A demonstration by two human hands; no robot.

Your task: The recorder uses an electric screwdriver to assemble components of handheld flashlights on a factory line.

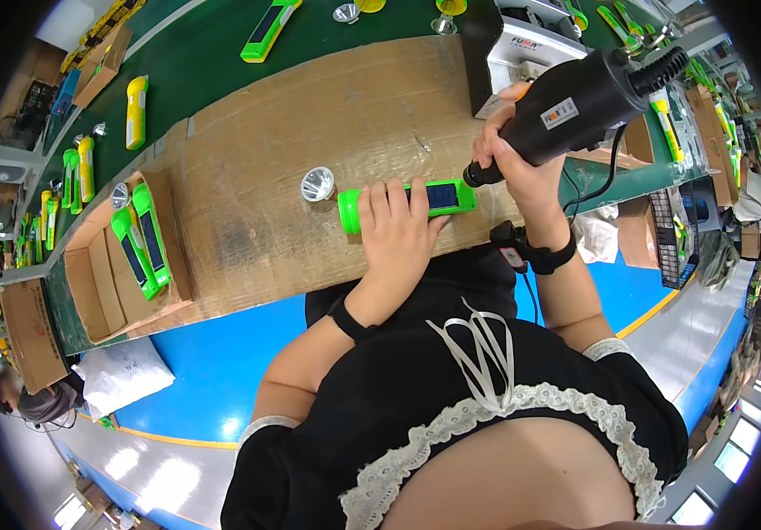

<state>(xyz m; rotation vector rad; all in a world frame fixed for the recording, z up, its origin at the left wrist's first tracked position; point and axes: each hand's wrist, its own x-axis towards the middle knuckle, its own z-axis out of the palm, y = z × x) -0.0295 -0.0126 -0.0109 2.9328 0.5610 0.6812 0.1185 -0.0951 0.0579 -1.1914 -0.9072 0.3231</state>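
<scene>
A green flashlight (442, 196) with a dark solar panel on its side lies across the cardboard sheet. My left hand (395, 228) is closed over its body, fingers across the top and thumb along the near side. In my right hand (526, 172) is a black electric screwdriver (566, 108), wrapped by the fingers and tilted down to the left. The screwdriver's nose is at the flashlight's right end; whether the bit touches a screw cannot be made out. A silver reflector cup (318, 184) stands just left of the flashlight's wide head.
Cardboard (266, 132) covers the green workbench (195, 66). At the left, an open carton (102, 274) holds green flashlights (142, 238). A yellow flashlight (136, 112) and a green one (267, 31) lie farther back. The screwdriver's cable (612, 168) hangs at the right, near a white machine (531, 49).
</scene>
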